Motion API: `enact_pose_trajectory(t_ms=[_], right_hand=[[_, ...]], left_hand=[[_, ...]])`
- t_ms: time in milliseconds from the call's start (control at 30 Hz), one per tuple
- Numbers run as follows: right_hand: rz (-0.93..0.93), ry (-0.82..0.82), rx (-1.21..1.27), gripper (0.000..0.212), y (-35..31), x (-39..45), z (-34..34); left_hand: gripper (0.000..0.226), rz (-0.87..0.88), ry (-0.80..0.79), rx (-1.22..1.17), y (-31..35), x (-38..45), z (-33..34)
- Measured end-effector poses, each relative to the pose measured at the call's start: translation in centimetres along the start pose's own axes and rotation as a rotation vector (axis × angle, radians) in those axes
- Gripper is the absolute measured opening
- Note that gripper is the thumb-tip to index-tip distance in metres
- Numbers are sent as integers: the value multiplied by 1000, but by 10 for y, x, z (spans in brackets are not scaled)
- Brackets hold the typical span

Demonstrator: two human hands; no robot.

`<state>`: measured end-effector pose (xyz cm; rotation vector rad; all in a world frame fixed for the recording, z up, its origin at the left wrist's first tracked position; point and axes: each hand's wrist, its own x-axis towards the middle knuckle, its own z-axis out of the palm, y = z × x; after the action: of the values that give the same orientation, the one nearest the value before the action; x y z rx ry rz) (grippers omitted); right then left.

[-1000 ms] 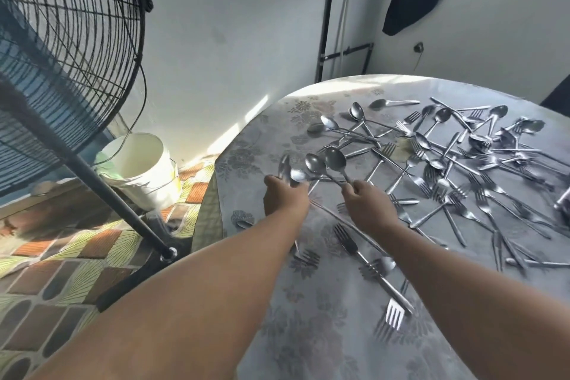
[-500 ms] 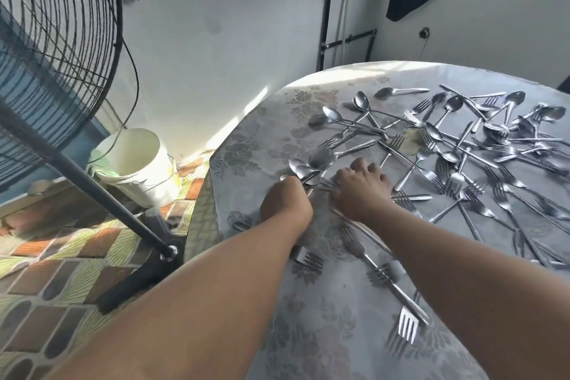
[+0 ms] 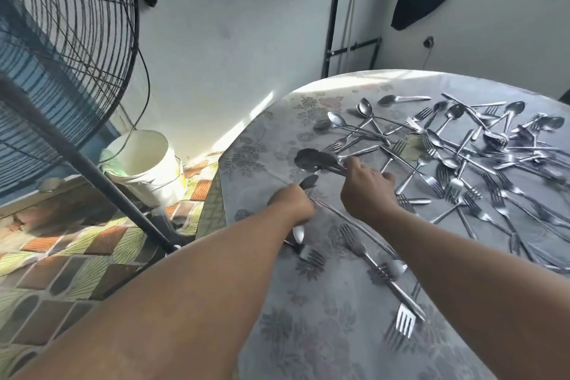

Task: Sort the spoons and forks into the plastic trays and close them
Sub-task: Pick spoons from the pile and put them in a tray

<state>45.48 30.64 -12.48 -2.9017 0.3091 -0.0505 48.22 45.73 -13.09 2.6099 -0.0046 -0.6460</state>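
My right hand (image 3: 367,187) grips the handles of a bunch of spoons (image 3: 311,160), whose bowls point left just above the table. To its left, my left hand (image 3: 291,201) is curled round a single spoon (image 3: 309,181); the bowl sticks out past my knuckles. A tangled pile of spoons and forks (image 3: 462,148) covers the right half of the table. Loose forks (image 3: 404,322) lie near the front edge, under my forearms. No plastic tray is in view.
The round table carries a grey floral cloth (image 3: 308,333), and its left edge runs close to my left hand. On the floor to the left stand a large black fan (image 3: 61,49) on a stand and a white bucket (image 3: 148,160). Behind is a white wall.
The spoons that both hands held up together have come down low over the table. My right hand now holds the bunch alone, while my left keeps one spoon.
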Motion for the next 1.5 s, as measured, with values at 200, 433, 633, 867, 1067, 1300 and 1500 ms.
enact_pose_trajectory(t_ms=[200, 433, 633, 867, 1067, 1300, 1500], right_hand=[[248, -57, 334, 26, 19, -27, -21], [258, -64, 776, 29, 56, -78, -59], [-39, -67, 623, 38, 108, -125, -95], [-242, -117, 538, 13, 184, -189, -128], [-122, -180, 495, 13, 248, -238, -132], [168, -261, 733, 16, 312, -291, -127], [318, -258, 882, 17, 377, -318, -134]], left_hand=[[29, -57, -71, -388, 6, -32, -15], [26, 15, -61, -580, 38, -98, -9], [10, 159, -36, -501, 84, -174, 22], [10, 178, -6, -453, 139, -268, 71], [41, 73, 107, -322, 177, -306, 104], [39, 32, 203, -290, 216, -318, 140], [22, -38, 230, -621, 246, -325, 189]])
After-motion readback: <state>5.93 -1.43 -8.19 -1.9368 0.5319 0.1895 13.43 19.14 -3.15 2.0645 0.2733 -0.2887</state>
